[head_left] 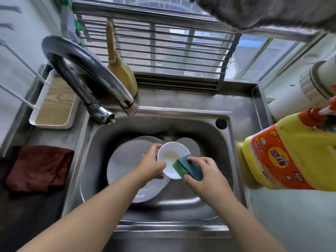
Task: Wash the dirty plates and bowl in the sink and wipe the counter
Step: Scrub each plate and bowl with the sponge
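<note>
Showing one white bowl (172, 159) with yellowish residue, left hand (151, 165) gripping its rim, right hand (206, 176) pinching one green sponge (188, 168) against it, over two white plates (127, 160) lying in the sink (231, 160).

Barred window (163, 50) behind — daylight through it — white wall (16, 42) at left.

I'm holding the bowl (171, 157) over plates (131, 160) lying in the sink (214, 142). Cloth (39, 167) is sitting left, detergent bottle (291, 157) right.
</note>
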